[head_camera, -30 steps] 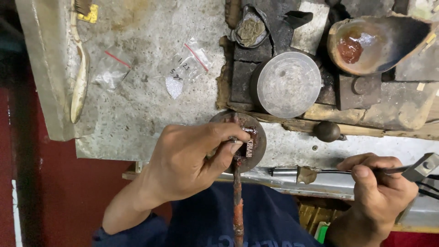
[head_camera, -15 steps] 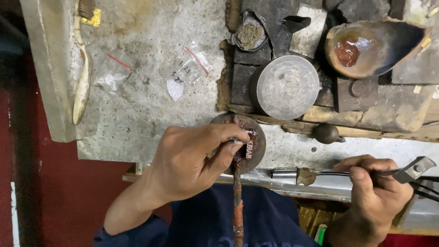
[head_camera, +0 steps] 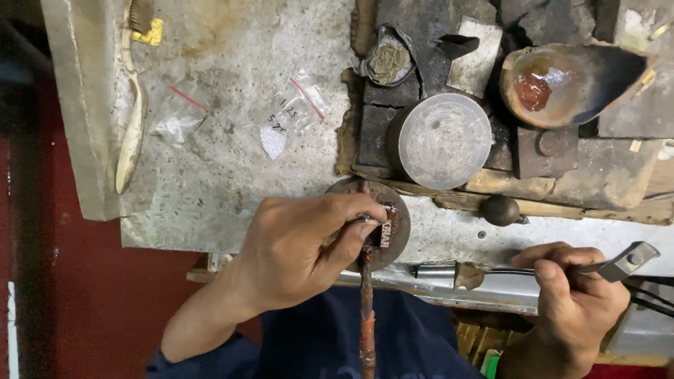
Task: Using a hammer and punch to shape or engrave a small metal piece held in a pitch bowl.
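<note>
Fingers (head_camera: 344, 231) of left hand (head_camera: 295, 253) over stick (head_camera: 366, 309), workpiece perhaps metal.

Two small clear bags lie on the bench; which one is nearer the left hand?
The right-hand clear bag, holding pale powder. The other bag lies farther left, beside the toothbrush.

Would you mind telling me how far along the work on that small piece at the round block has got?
Laid out: two small clear bags lie on the bench. In hand: the left hand presses the small reddish piece on its rod against the round block; the right hand holds a torch-like tool, tip short of it. No flame shows, so heating looks undone.
</note>
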